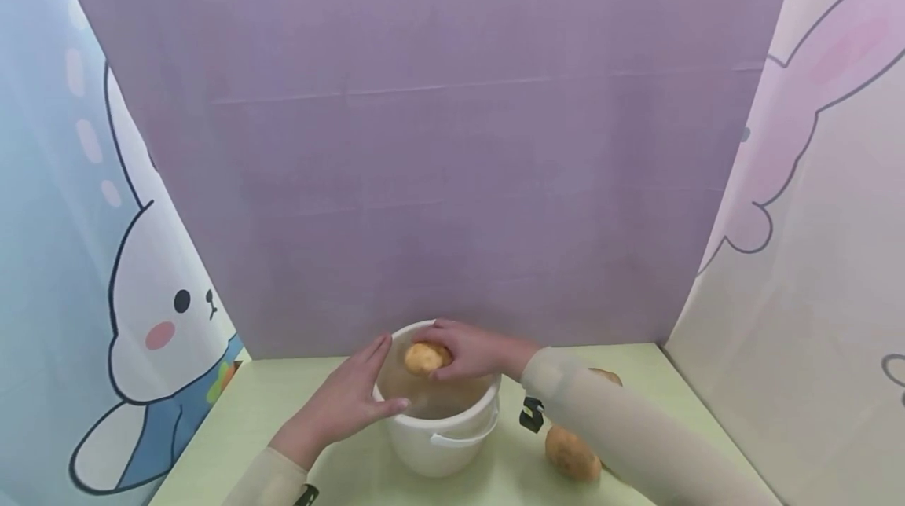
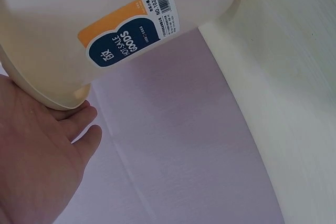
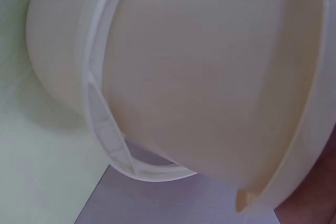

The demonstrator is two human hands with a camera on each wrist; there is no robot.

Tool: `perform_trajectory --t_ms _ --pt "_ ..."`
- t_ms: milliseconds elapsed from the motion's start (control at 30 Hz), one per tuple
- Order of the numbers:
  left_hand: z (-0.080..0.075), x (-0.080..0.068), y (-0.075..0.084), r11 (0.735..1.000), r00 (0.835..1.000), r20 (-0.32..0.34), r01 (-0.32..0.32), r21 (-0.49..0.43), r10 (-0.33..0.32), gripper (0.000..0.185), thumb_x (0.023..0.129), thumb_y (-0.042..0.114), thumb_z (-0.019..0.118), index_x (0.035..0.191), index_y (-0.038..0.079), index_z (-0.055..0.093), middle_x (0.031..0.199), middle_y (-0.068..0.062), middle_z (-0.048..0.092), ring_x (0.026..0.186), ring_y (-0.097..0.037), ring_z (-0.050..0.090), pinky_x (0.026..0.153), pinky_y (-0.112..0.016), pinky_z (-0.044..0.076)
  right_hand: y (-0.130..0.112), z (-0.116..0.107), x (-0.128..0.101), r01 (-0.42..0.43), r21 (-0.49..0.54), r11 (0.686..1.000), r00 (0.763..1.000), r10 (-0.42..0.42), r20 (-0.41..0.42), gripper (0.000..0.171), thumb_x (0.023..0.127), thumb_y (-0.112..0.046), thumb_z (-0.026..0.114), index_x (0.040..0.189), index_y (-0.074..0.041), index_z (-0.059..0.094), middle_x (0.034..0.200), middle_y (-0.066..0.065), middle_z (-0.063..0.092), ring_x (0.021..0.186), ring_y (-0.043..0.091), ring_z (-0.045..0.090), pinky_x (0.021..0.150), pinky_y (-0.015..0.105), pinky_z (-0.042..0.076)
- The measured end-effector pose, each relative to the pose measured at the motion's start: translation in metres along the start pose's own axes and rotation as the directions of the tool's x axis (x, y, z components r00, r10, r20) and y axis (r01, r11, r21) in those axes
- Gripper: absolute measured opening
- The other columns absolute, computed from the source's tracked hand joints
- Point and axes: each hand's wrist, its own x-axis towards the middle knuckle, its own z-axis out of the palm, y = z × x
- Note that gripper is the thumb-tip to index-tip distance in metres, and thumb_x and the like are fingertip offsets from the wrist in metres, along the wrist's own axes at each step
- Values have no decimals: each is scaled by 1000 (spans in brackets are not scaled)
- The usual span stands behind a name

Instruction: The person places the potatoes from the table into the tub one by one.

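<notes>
We are resting the bare left hand (image 1: 346,404) on the left rim of the round white plastic bucket (image 1: 427,451); its fingers are lying nearly straight, the thumb spreading wide. At the bucket's mouth we are holding a yellow-tan oval potato (image 1: 423,359) between the fingers and thumb of the bare right hand (image 1: 472,350). For good control, we judge, we should be steadying the rim, gripping firmly, keeping the knuckles clear of the wall and never loosening the fingers high above the bottom. The potato's long axis appears to be running left to right, its exposed end pointing towards the bucket's left wall; the hand is hiding the other end. Right of the bucket, a brown oblong potato (image 1: 571,453) is lying beside the right sleeve (image 1: 629,427).
</notes>
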Motion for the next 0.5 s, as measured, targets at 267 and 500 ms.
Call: perform_trajectory --t_ms 267,500 --pt "-2 0 1 1000 1000 2 3 3 -3 120 95 81 66 170 -7 32 177 -24 32 160 -46 37 127 -63 37 -4 2 6 -3 -65 998 1000 5 25 67 93 -29 86 155 -16 62 145 4 64 125 13 60 110 34 52" --pt "-2 0 2 1000 1000 9 19 3 -19 121 94 82 66 170 -5 32 177 -23 31 160 -46 37 128 -62 36 -4 6 9 -34 -59 998 998 37 50 68 93 -27 87 156 -20 62 152 1 61 129 10 59 112 33 51"
